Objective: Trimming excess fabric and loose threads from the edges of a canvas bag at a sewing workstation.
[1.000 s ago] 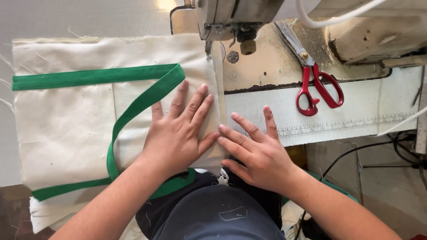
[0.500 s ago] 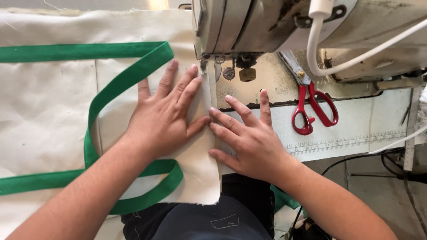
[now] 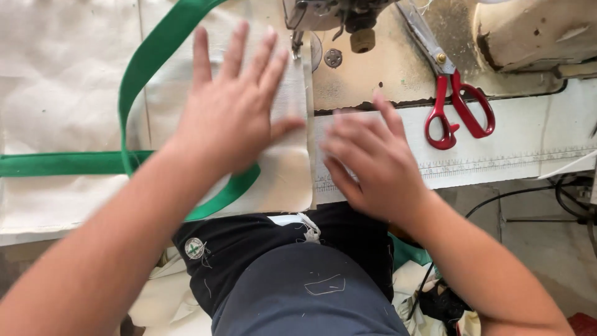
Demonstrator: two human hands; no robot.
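The left hand [image 3: 233,106] lies flat with fingers spread on the cream cloth [image 3: 74,81], gripping nothing, the cloth's right edge just under the sewing machine head [image 3: 329,12]. The right hand [image 3: 373,162], blurred, fingers loosely open and holding nothing, hovers beside that edge over the surface [image 3: 528,155]. One green strap [image 3: 149,68] loops round the left hand; one pair of red-handled scissors [image 3: 451,93] lies well right.
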